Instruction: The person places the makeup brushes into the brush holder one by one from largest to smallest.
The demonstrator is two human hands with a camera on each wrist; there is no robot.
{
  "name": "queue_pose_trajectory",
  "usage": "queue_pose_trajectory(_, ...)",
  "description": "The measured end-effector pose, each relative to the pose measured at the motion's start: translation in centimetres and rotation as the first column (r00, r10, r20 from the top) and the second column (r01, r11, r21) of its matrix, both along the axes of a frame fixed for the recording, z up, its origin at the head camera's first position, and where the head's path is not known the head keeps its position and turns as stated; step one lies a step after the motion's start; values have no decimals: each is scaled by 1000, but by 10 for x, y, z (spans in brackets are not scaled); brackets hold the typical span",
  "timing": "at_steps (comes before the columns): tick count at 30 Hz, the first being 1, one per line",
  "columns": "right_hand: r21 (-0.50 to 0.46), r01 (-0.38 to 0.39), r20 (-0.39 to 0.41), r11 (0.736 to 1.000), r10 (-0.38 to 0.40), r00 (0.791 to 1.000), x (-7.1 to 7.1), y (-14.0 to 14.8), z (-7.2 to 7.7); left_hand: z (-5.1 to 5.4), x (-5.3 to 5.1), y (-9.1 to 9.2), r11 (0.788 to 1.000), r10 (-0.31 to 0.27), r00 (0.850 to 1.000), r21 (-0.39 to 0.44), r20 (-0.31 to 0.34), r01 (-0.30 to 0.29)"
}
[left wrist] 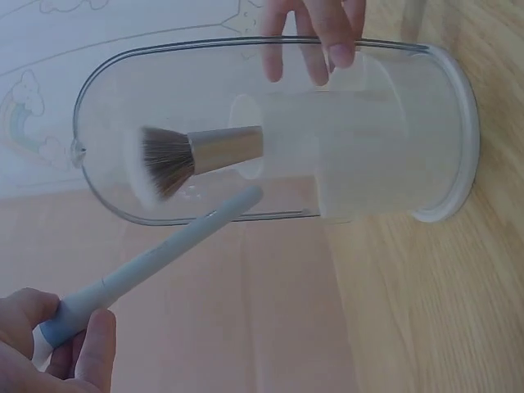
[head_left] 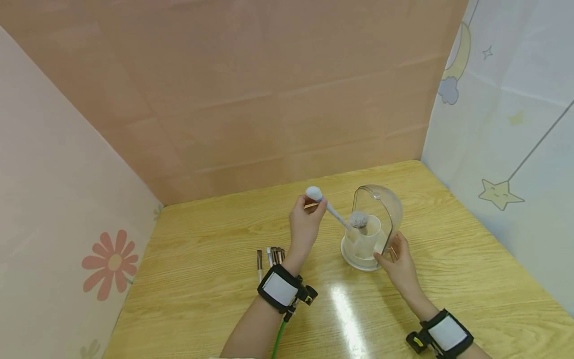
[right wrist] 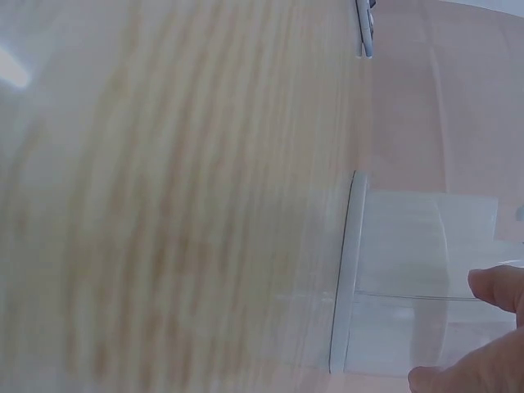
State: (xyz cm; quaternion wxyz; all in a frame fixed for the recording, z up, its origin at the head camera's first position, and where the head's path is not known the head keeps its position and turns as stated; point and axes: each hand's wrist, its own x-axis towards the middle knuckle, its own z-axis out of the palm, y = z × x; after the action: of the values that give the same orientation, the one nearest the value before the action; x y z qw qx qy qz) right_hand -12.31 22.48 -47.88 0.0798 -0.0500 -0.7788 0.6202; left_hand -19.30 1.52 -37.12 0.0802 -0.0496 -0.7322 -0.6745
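My left hand [head_left: 302, 227] pinches a makeup brush [left wrist: 168, 252] close to its white-tipped head. The pale handle slants down, its free end near the mouth of a clear domed makeup brush holder [head_left: 358, 267] with a round white base. Inside the holder, a fluffy brush [left wrist: 225, 149] with dark, pale-tipped bristles stands head up; the lower part of its handle is hidden. At the holder's right side, my right hand [head_left: 400, 264] grips the edge of the clear cover between thumb and fingers. In the right wrist view, the thumb and a finger lie against the clear wall.
Several makeup brushes [head_left: 276, 253] lie side by side on the wooden table [head_left: 202, 299], partly hidden by the left wrist. One brush [head_left: 259, 260] lies slightly apart to their left. Fabric walls [head_left: 269, 124] border the table at the back and both sides.
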Motion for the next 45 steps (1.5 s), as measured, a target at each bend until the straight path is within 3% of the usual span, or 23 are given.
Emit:
queue_pose_trajectory(3,-6,-3,9,1000,3,1000,0,1,0,-5,0,6,1000,1,1000,-13,7,-1)
queue_pose_trajectory(10,-4,-4,17,1000,4,1000,0,1,0,-22,6,17,996,-81,996,-26,29,81)
queue_pose_trajectory(20,-3,-2,22,1000,2,1000,-1,1,0,-46,13,28,987,-137,988,-75,71,142)
queue_pose_trajectory(32,-5,-2,6,1000,2,1000,-1,0,-1,-56,17,34,976,-180,981,-113,72,187)
queue_pose_trajectory(45,-14,-1,23,1000,2,1000,0,1,0,-62,17,38,972,-178,982,-145,60,185)
